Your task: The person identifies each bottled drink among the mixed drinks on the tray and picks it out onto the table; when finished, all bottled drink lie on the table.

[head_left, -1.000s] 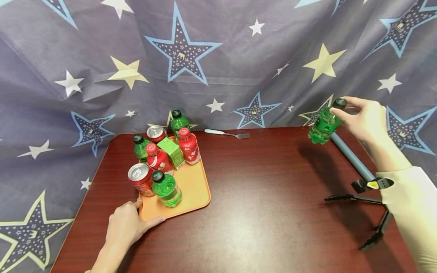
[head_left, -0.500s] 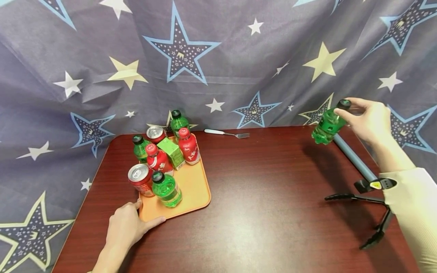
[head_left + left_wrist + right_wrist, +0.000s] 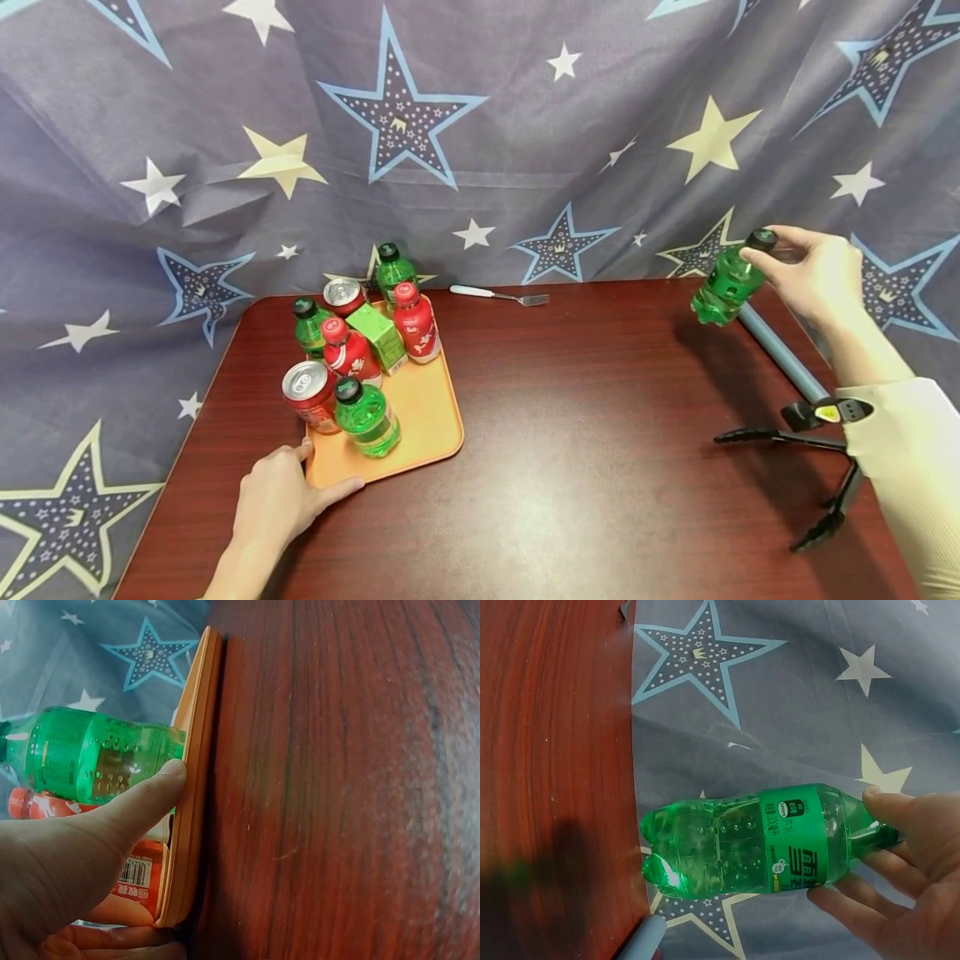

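Observation:
At the far right in the head view, my right hand [image 3: 821,275] grips a green plastic soda bottle [image 3: 727,287] by its neck, just under the black cap. The bottle hangs tilted above the table, and its label [image 3: 791,836] faces the right wrist camera. My left hand [image 3: 273,500] holds the near left corner of an orange tray [image 3: 427,417], thumb along the front rim. Close by that thumb stands another green bottle [image 3: 105,754]. Behind it on the tray are red cans [image 3: 309,392], red bottles [image 3: 351,354], a green box [image 3: 377,333] and more green bottles.
A fork [image 3: 498,294] with a white handle lies at the table's back edge. On the right stands a tripod with black legs [image 3: 783,435] and a blue-grey pole [image 3: 783,354], near my right forearm. A star-patterned curtain [image 3: 510,125] hangs behind the table.
My right hand has moved slightly right and down with the green bottle. The left hand and the tray have stayed in place.

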`<control>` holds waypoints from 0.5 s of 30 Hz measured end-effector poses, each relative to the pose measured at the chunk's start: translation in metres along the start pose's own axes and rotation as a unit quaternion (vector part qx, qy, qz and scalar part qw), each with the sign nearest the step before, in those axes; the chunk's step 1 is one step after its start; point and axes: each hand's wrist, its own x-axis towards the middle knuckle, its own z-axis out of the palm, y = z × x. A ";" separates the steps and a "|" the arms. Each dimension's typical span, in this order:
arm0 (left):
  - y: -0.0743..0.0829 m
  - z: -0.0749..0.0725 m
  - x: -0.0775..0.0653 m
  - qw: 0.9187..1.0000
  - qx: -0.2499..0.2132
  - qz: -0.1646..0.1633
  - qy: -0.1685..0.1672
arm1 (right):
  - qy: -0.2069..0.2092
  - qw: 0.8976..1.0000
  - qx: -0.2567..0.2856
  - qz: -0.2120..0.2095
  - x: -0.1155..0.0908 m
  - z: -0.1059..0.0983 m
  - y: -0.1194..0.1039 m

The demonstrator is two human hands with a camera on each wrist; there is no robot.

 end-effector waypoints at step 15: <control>0.001 0.000 -0.001 1.000 0.002 0.002 0.007 | 0.011 1.000 -0.024 0.009 -0.001 0.002 0.011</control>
